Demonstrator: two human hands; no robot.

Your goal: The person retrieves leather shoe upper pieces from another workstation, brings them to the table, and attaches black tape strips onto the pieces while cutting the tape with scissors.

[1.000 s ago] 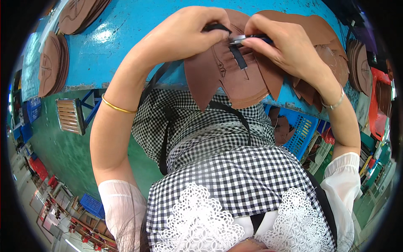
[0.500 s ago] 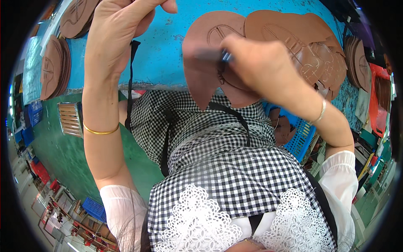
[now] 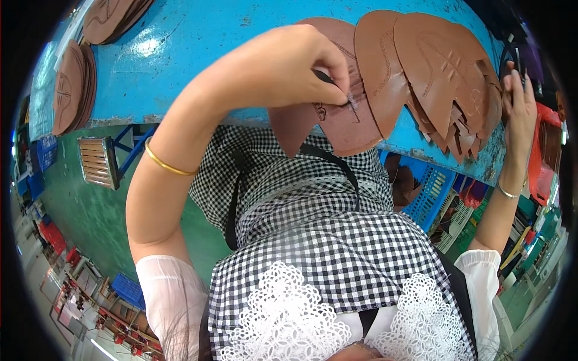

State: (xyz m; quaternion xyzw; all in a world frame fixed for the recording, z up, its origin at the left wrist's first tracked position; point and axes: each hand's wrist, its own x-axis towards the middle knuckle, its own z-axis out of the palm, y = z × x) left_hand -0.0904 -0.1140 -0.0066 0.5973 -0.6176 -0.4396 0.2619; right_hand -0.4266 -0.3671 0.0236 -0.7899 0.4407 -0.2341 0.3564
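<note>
My left hand is closed in a pinch over a brown leather piece with stitch-like lines, at the table's near edge. Between its fingers shows part of a small black thing; its kind is hidden. The fingertips touch or nearly touch the leather by a short dark line. Off to the far right, my right hand is raised beside the leather pile, its fingers bent around a thin dark object that I cannot make out. Overlapping brown leather pieces fan out between the hands.
Stacks of similar leather pieces stand at the left of the blue table. Below its right edge is a blue plastic basket. A slatted wooden stool stands on the green floor. Red plastic hangs at the right.
My left hand has come from the upper left onto the leather piece. My right hand has left that piece and moved to the far right. The fanned pieces now lie farther apart.
</note>
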